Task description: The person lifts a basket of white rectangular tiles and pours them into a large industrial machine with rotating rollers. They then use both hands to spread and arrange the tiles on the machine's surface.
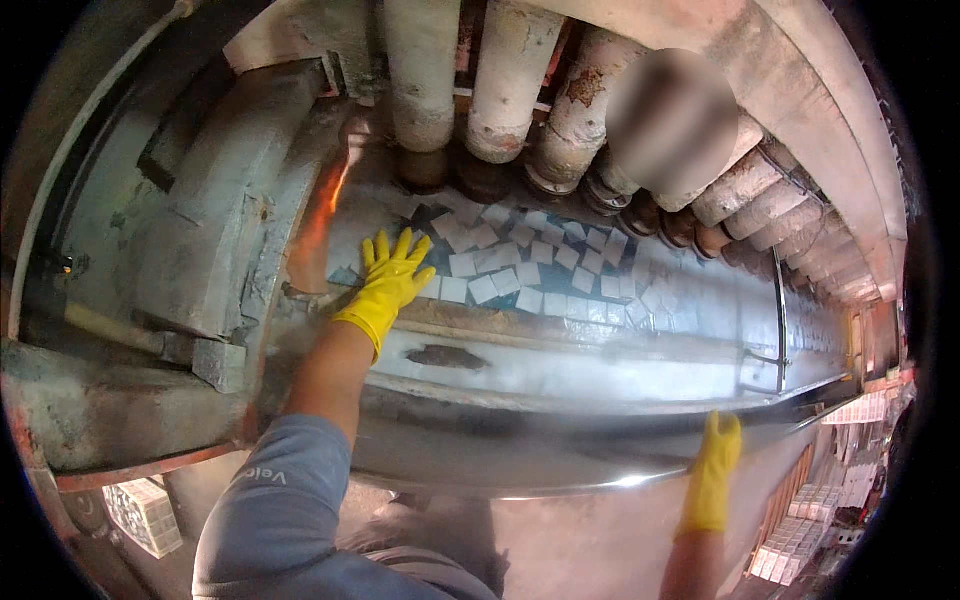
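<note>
My left hand (pixel 390 282), in a yellow rubber glove, reaches over the left end of a wet, pale bed (pixel 700 290). Its fingers are spread, and no object shows in its grasp. Just right of its fingertips lie several small, square white tiles (pixel 502 282), scattered at odd angles, with a rougher row along the near side. Whether the palm touches the bed or a tile beneath it is hidden. My right hand (pixel 714 465), also gloved in yellow, is at the machine's shiny front rim (pixel 630 481). How its fingers are bent is unclear, as is whether they grip the rim.
Thick, worn cylinders (pixel 510 85) line the bed's far side. An orange glow (pixel 332 195) shows near the left end, beside a grey metal housing (pixel 215 220). A thin bar (pixel 782 330) crosses the bed at right. Stacked pale blocks (pixel 800 525) stand lower right.
</note>
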